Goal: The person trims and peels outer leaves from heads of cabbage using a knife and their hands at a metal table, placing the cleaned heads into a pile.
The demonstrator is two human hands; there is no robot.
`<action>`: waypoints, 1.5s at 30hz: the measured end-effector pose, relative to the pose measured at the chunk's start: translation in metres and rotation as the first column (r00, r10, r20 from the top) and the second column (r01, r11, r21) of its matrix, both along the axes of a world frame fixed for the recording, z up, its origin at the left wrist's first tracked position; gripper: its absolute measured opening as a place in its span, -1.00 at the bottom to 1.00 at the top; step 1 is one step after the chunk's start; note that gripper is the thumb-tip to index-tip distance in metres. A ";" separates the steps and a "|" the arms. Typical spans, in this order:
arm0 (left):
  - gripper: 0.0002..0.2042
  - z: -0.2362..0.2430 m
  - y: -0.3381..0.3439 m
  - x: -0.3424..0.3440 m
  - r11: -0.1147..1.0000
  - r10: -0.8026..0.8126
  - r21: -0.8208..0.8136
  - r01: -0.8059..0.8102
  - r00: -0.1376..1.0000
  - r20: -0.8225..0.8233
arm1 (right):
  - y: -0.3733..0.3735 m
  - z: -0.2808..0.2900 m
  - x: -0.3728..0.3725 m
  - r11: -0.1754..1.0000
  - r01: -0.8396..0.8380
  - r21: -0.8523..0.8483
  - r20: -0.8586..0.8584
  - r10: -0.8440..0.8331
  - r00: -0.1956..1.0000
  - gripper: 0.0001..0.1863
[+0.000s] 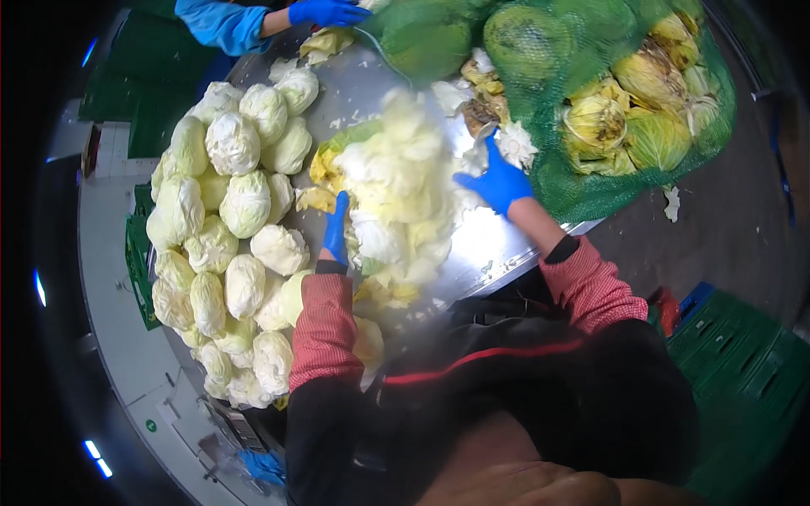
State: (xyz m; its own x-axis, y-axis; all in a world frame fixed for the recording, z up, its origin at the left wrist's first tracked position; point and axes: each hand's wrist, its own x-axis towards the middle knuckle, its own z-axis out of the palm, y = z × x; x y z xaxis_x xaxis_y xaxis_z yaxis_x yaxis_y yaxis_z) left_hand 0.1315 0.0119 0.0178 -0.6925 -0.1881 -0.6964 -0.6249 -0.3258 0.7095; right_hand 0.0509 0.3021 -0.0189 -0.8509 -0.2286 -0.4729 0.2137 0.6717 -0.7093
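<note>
In a blue glove, my left hand (pixel 337 229) is stretched out along the left side of a heap of loose cabbage leaves (pixel 392 181). The heap is pale yellow and white, smeared by motion, and hides part of that hand's fingers. My right hand (pixel 499 179), gloved in blue too, is spread with thumb and fingers apart on the heap's right side, near some white leaf scraps (pixel 516 143). It grips nothing that I can see. Yellowed leaves (pixel 325 164) lie just beyond my left hand. Many pale, peeled cabbages (pixel 245 202) are piled to its left.
Green net sacks (pixel 540 51) stand at the far right, one with browned, yellowed cabbages (pixel 624 110). Another person's blue-gloved hand (pixel 329 12) is at the far edge of the metal table (pixel 477 253). Green crates (pixel 734 354) are stacked at right.
</note>
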 end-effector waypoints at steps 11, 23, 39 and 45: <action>-0.34 -0.019 0.011 -0.006 0.986 -0.078 -0.162 0.032 0.954 -0.289 | -0.053 -0.016 0.003 0.797 0.033 -0.603 0.205 0.115 0.972 -0.07; -0.41 0.063 0.165 -0.100 0.916 -0.370 -0.381 0.126 0.636 -0.678 | 0.129 0.122 -0.028 0.918 -0.019 -0.395 -0.247 -0.086 0.965 -0.08; -0.61 0.218 0.722 -0.364 0.796 -0.308 -0.238 0.557 0.035 -0.951 | 0.624 0.254 -0.163 0.864 0.368 -0.344 -0.878 -0.434 0.200 -0.57; -0.44 0.125 0.838 -0.464 0.647 -0.723 -0.649 0.400 0.054 -0.689 | 0.729 0.182 -0.241 0.710 0.626 -0.322 -0.639 -0.651 0.410 -0.20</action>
State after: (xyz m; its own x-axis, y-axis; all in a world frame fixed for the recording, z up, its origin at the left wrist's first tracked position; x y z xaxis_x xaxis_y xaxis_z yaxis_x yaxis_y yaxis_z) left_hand -0.3322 0.8500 0.1429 -0.7495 0.5468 0.3731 0.4851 0.0702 0.8716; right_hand -0.1897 1.0309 0.1633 -0.8057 0.5181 0.2871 0.0370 0.5278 -0.8485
